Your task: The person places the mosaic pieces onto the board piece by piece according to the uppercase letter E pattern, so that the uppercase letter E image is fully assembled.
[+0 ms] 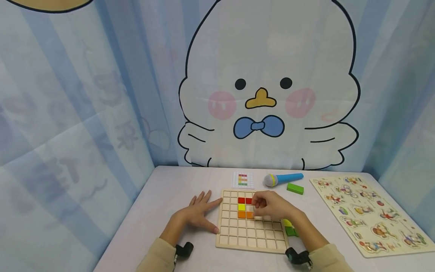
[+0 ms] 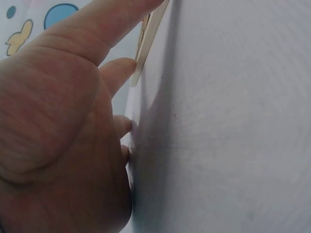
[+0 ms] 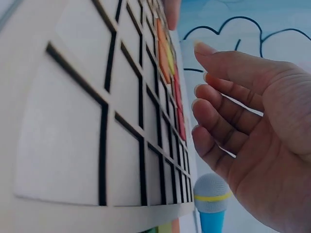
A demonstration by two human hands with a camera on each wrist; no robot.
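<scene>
The grid board (image 1: 240,230) lay flat on the table (image 1: 132,230) between the two hands, which were apart from each other. The left hand (image 1: 197,214) was spread, with its thumb and index finger at the board's left edge. The right hand (image 1: 270,204) hung over the upper part of the board, its fingers loosely bent, and I saw no tile between the fingertips.

Two red tiles (image 1: 241,200), one yellow tile (image 1: 241,207) and two orange tiles (image 1: 241,214) sat in the cells. For good work, in my judgement, the left hand had to steady the board lightly, while the right one had to lower each tile level into its cell, without pushing the neighbours, and compare with the card (image 1: 242,180) behind the board.

That card showed small coloured squares on a grid; I could not read any letters there. The blue microphone (image 1: 283,179) showed no readable brand, and the faint marks on the curtain (image 1: 78,75) were also unreadable.
</scene>
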